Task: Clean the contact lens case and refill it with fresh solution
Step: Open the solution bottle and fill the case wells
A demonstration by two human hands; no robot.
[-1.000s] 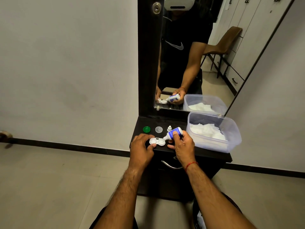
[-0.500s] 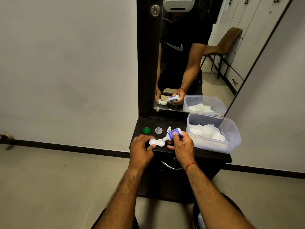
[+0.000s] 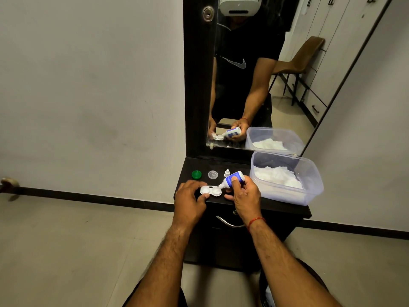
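A white contact lens case [image 3: 210, 191] with two open wells rests on the black dresser top [image 3: 241, 201]. My left hand [image 3: 190, 199] pinches the case at its left end. My right hand [image 3: 244, 194] grips a small white solution bottle with a blue label [image 3: 232, 179], tipped to the left so its nozzle points at the case's right well. A green cap [image 3: 196, 174], a clear cap [image 3: 213, 174] and a small white bottle cap [image 3: 226, 173] lie behind the case.
A clear plastic tub [image 3: 287, 193] holding white tissues sits at the right of the dresser top. A tall mirror [image 3: 254, 74] stands behind. A drawer handle [image 3: 228, 223] is just below the front edge. Tiled floor [image 3: 66, 251] lies to the left.
Almost nothing has changed. Both hands keep their grips, with the bottle nozzle staying over the case's right well.
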